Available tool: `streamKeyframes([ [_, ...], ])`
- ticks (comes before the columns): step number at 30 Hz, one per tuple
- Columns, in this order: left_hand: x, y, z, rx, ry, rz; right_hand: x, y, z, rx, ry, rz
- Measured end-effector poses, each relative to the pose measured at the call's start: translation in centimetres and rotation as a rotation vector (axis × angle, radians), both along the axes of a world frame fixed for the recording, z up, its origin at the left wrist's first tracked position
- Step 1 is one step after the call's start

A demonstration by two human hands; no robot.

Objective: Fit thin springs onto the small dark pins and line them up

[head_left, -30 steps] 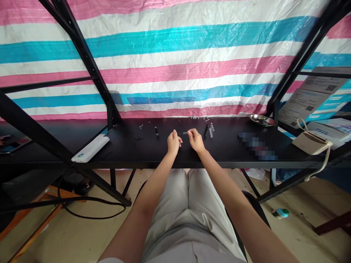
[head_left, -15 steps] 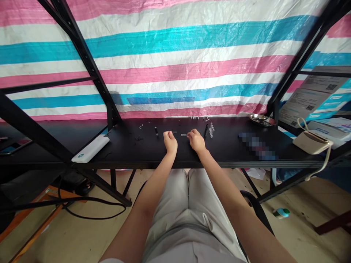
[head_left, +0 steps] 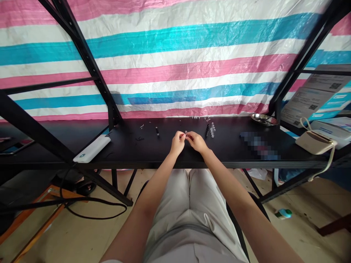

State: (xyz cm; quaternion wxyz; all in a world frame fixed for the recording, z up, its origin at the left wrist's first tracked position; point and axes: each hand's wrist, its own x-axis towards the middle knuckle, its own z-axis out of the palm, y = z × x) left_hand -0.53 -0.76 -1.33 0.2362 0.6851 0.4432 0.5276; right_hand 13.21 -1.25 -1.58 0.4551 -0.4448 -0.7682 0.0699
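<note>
Over the middle of the black table [head_left: 126,149], my left hand [head_left: 178,142] and my right hand [head_left: 197,142] meet fingertip to fingertip, both closed in a pinch. A small clear tube [head_left: 186,132] shows a little between the fingertips, mostly covered by them. What my left fingers pinch is too hidden to name. Right of my hands, several clear tubes [head_left: 212,130] lie beside a row of small black pieces [head_left: 207,130]. To the left lies a short black piece with a pale end [head_left: 157,131].
Small white bits [head_left: 195,118] lie along the back edge. A shiny metal dish [head_left: 263,119] is at back right, a cream pouch [head_left: 314,141] at far right. A white oblong device [head_left: 92,149] sits left, near a black frame post [head_left: 90,65].
My hands were apart, each pinching a thin small piece that stuck out toward the other. Now my left hand has moved right and the fingertips touch. The view has shifted slightly.
</note>
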Motion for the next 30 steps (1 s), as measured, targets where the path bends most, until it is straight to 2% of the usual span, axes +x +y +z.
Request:
streamKeyframes([
  [5, 0.0, -0.3, 0.2, -0.009, 0.066, -0.038, 0.7, -0.6, 1.2, -0.101, -0.18, 0.023],
  [8, 0.2, -0.3, 0.1, -0.014, 0.047, -0.106, 1.1, -0.9, 2.1, -0.151, -0.213, -0.01],
  [11, 0.3, -0.2, -0.2, -0.028, 0.005, -0.154, 2.2, -0.8, 2.8, -0.237, -0.224, -0.116],
  [15, 0.3, 0.0, -0.4, -0.067, 0.005, -0.13, 4.8, -0.5, 3.5, -0.404, -0.231, -0.338],
  [18, 0.2, 0.1, -0.4, -0.079, 0.019, -0.136, 6.5, -0.9, 3.5, -0.493, -0.238, -0.481],
  [23, 0.2, -0.1, -0.3, -0.059, 0.051, -0.145, 7.1, -1.5, 3.0, -0.487, -0.175, -0.663],
  [30, 0.2, -0.3, -0.2, -0.08, 0.073, -0.146, 7.0, -0.8, 2.0, -0.468, -0.186, -0.708],
])
